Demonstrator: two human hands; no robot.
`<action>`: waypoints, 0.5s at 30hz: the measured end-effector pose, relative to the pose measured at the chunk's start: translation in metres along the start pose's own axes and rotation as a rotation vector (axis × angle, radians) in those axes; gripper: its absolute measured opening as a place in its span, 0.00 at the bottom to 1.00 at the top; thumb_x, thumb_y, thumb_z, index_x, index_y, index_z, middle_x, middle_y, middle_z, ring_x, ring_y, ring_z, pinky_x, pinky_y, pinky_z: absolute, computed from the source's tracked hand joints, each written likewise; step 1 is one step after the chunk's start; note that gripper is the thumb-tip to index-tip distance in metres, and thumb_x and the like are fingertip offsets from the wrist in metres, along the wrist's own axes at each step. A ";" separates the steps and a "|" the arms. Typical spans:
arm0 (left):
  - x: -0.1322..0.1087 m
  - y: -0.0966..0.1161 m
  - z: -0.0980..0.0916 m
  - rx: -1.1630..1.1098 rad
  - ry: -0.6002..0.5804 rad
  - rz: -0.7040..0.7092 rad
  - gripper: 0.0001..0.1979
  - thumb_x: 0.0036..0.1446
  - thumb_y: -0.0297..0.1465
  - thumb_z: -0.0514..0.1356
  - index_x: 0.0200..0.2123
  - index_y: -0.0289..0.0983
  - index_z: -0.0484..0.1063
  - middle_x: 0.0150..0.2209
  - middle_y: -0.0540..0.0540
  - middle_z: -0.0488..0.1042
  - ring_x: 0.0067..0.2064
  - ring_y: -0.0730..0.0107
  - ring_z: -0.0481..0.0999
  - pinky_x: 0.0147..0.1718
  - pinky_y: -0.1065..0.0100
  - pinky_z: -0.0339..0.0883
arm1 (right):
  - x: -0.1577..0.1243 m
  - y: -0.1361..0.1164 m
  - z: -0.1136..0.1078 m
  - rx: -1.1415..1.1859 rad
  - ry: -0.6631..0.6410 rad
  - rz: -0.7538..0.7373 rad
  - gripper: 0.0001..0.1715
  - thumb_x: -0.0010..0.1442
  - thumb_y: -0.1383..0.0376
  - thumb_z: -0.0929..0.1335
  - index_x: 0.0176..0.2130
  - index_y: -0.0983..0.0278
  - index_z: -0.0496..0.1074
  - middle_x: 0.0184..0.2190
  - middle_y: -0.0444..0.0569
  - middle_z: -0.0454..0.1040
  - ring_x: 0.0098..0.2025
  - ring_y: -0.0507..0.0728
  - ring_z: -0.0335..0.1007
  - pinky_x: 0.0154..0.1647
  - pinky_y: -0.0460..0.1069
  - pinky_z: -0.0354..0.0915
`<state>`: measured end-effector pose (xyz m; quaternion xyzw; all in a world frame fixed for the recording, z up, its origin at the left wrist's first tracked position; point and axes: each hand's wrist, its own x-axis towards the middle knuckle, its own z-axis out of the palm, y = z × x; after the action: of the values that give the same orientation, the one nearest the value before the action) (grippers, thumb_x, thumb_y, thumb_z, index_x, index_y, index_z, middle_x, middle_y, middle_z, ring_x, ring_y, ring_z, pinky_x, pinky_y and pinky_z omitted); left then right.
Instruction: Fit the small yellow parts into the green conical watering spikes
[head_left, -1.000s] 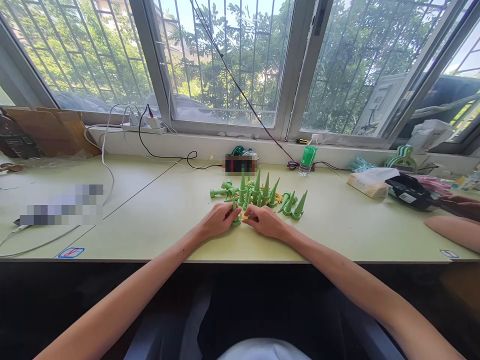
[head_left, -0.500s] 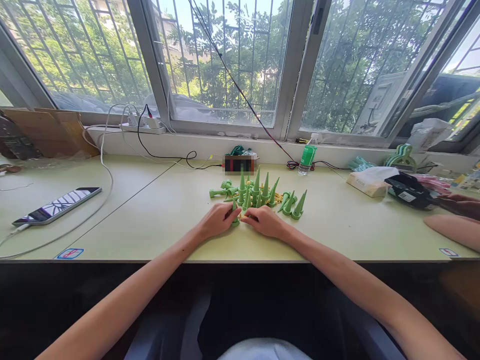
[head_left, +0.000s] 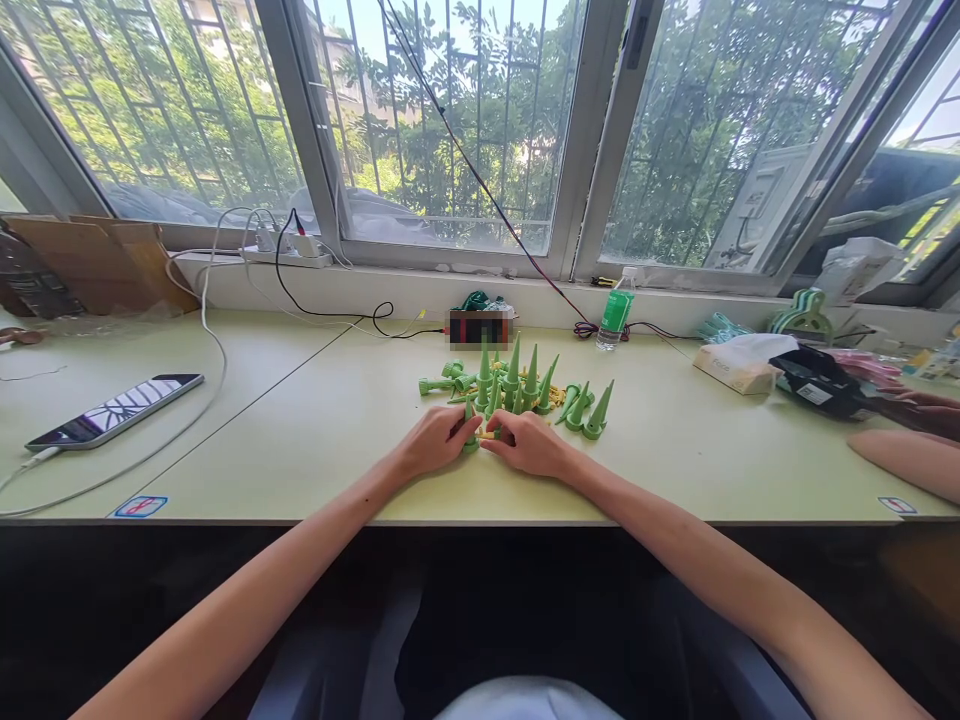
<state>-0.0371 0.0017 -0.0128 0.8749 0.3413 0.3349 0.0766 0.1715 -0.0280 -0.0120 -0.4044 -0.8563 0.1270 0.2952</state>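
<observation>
My left hand [head_left: 439, 440] is closed on a green plastic spike [head_left: 469, 440], which stands upright on its wide base on the table. Close by on the right, my right hand [head_left: 525, 440] pinches a small yellow piece [head_left: 487, 435] at the side of that spike. Whether the yellow piece sits inside the spike I cannot tell. Just beyond both hands are several more green cone-shaped spikes [head_left: 512, 375], some upright, others lying down. Small yellow pieces [head_left: 555, 396] are heaped among them. To the right of my right hand, further spikes [head_left: 598, 415] stand or lean.
On the left lies a phone [head_left: 116, 410] with a white cable. Toward the window are a power strip [head_left: 289, 256], a blurred dark box [head_left: 478, 330] and a water bottle [head_left: 616, 310]. At right are a tissue box [head_left: 739, 362], a black package [head_left: 817, 380] and another person's arm [head_left: 907, 460].
My right hand's fingers have shifted slightly beside the spike, and more of the yellow piece shows. My left hand keeps its place on the spike.
</observation>
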 end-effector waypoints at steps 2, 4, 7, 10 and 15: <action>0.000 0.000 0.000 0.004 0.004 -0.002 0.19 0.66 0.36 0.52 0.23 0.37 0.61 0.19 0.53 0.63 0.22 0.75 0.59 0.24 0.69 0.51 | 0.000 -0.001 0.000 -0.005 -0.007 0.009 0.07 0.63 0.63 0.70 0.41 0.64 0.71 0.23 0.41 0.71 0.25 0.50 0.62 0.30 0.44 0.53; 0.000 0.000 0.000 0.002 0.009 -0.001 0.19 0.66 0.36 0.52 0.22 0.37 0.61 0.18 0.53 0.62 0.21 0.75 0.58 0.24 0.69 0.51 | 0.001 -0.001 0.000 -0.017 -0.014 0.016 0.06 0.64 0.63 0.69 0.39 0.64 0.71 0.24 0.42 0.72 0.25 0.50 0.63 0.30 0.45 0.53; 0.000 0.001 0.000 -0.004 0.013 0.006 0.19 0.66 0.36 0.52 0.22 0.37 0.62 0.18 0.53 0.62 0.21 0.75 0.58 0.24 0.69 0.52 | 0.001 0.001 0.001 -0.040 -0.026 0.008 0.10 0.67 0.61 0.67 0.35 0.64 0.72 0.25 0.45 0.73 0.27 0.51 0.64 0.31 0.45 0.53; 0.000 0.001 0.000 -0.011 0.014 0.013 0.18 0.66 0.35 0.52 0.23 0.36 0.62 0.18 0.53 0.62 0.21 0.76 0.59 0.24 0.69 0.52 | 0.002 0.003 0.002 -0.068 -0.030 -0.020 0.16 0.69 0.60 0.65 0.31 0.65 0.72 0.26 0.46 0.73 0.26 0.51 0.63 0.30 0.46 0.52; 0.000 0.000 0.000 -0.005 0.007 0.011 0.19 0.67 0.36 0.51 0.23 0.36 0.62 0.19 0.53 0.63 0.21 0.76 0.60 0.24 0.70 0.53 | 0.001 0.001 0.001 -0.053 -0.015 -0.024 0.17 0.70 0.59 0.64 0.32 0.64 0.72 0.24 0.45 0.72 0.26 0.50 0.63 0.30 0.46 0.51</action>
<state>-0.0370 0.0013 -0.0130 0.8755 0.3357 0.3392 0.0760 0.1712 -0.0261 -0.0129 -0.4011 -0.8663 0.1036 0.2793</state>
